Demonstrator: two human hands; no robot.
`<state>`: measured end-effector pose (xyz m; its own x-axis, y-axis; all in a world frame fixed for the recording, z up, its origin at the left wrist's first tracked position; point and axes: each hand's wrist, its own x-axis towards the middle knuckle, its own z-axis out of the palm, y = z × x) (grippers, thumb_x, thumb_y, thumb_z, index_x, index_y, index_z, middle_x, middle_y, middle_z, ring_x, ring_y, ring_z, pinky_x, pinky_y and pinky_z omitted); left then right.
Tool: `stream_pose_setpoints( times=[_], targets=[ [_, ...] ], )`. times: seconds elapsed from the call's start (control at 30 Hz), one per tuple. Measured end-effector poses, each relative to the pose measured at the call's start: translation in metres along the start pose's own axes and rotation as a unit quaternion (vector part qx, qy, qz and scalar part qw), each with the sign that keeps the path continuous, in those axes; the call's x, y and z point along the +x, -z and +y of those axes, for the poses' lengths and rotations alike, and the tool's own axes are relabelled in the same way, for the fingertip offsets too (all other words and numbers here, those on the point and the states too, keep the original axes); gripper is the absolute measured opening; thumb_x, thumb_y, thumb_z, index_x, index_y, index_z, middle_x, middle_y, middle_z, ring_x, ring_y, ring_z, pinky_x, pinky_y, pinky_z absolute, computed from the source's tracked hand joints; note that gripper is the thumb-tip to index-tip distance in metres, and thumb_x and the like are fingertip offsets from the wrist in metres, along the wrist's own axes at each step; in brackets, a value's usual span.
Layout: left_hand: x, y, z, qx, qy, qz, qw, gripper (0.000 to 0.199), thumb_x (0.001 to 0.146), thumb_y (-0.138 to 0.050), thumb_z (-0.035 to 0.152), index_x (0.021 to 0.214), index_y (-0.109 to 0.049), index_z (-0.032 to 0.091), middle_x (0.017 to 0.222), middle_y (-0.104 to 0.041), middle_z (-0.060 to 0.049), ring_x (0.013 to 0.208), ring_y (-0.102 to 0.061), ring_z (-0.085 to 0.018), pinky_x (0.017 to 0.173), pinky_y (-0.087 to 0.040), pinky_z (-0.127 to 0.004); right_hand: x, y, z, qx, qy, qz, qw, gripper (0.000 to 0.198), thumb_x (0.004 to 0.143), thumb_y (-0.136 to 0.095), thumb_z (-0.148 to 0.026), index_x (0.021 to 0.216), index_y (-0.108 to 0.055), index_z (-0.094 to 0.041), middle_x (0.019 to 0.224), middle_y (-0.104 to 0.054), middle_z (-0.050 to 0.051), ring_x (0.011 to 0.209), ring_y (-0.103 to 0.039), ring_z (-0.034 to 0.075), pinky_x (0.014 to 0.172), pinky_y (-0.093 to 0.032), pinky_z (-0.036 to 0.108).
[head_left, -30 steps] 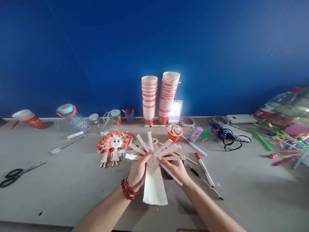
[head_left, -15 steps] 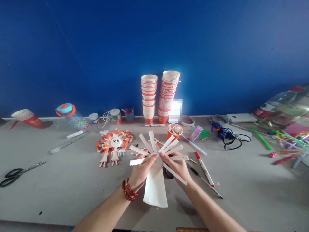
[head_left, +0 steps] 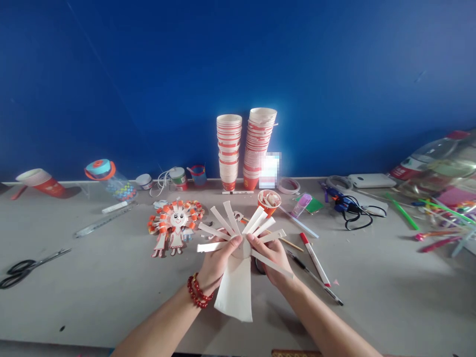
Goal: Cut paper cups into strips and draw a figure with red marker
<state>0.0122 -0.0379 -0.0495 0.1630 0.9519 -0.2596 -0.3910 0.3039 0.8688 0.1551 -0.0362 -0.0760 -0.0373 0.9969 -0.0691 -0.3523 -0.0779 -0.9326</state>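
Observation:
Between both hands is a cut paper cup (head_left: pixel 234 290), its white inside facing up, with several narrow strips fanned out around its round base and one wide flap hanging toward me. My left hand (head_left: pixel 219 258), with a red bead bracelet (head_left: pixel 199 292) at the wrist, pinches it at the left of the base, thumb on top. My right hand (head_left: pixel 269 255) pinches the right side the same way, thumb near the base. The fingers beneath are partly hidden by the strips. Left of the hands lie paper-cup dolls (head_left: pixel 177 225) with orange curled strips and a drawn face.
Two tall stacks of paper cups (head_left: pixel 228 153) stand by the blue wall. A cup of scraps (head_left: pixel 269 201) is beyond my hands. Scissors (head_left: pixel 31 267) lie far left; a red marker (head_left: pixel 315 258) and a black pen (head_left: pixel 316 277) lie right. Bottles (head_left: pixel 424 158) and straws crowd the far right.
The cut paper cup has turned slightly in my hands, its wide flap swinging a little to the left. Both hands keep hold of it.

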Motion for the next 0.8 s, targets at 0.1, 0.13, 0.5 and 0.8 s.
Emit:
stream_pose_setpoints(
  times=[0.1,0.13,0.5,0.8],
  targets=[
    [0.002,0.001,0.002,0.014,-0.024,0.015,0.999,0.033,0.072,-0.077,0.043,0.091,-0.072,0.017,0.085,-0.075,-0.007,0.082,-0.071,-0.024,0.075,-0.055,-0.033,0.002,0.002,0.000,0.022,-0.019,-0.012,0.999,0.035,0.080,-0.066,-0.053,0.077,-0.068,-0.019,0.067,-0.065,0.002,0.061,-0.059,0.018,0.060,-0.048,0.029],
    [0.002,0.002,0.002,0.017,-0.029,0.022,0.999,0.031,0.074,-0.075,0.044,0.090,-0.071,0.017,0.085,-0.075,-0.006,0.080,-0.070,-0.023,0.075,-0.054,-0.031,0.003,0.003,0.000,0.032,-0.024,-0.018,0.999,0.034,0.082,-0.064,-0.052,0.077,-0.068,-0.019,0.069,-0.065,0.003,0.062,-0.059,0.018,0.061,-0.048,0.029],
    [0.001,0.004,0.005,0.044,-0.042,0.069,0.996,0.029,0.078,-0.070,0.046,0.087,-0.070,0.018,0.081,-0.073,-0.004,0.077,-0.069,-0.020,0.070,-0.053,-0.027,0.000,0.002,0.003,0.022,-0.026,-0.075,0.997,0.023,0.076,-0.076,-0.039,0.083,-0.065,-0.020,0.076,-0.062,0.001,0.067,-0.055,0.015,0.063,-0.044,0.025],
    [0.011,0.012,-0.006,0.056,-0.067,0.028,0.996,0.028,0.078,-0.070,0.045,0.087,-0.069,0.019,0.080,-0.073,-0.005,0.077,-0.068,-0.021,0.070,-0.053,-0.030,0.000,0.001,-0.007,0.081,-0.049,0.006,0.995,0.030,0.070,-0.082,-0.042,0.074,-0.061,-0.021,0.068,-0.066,-0.001,0.061,-0.061,0.017,0.057,-0.046,0.026]
  ],
)
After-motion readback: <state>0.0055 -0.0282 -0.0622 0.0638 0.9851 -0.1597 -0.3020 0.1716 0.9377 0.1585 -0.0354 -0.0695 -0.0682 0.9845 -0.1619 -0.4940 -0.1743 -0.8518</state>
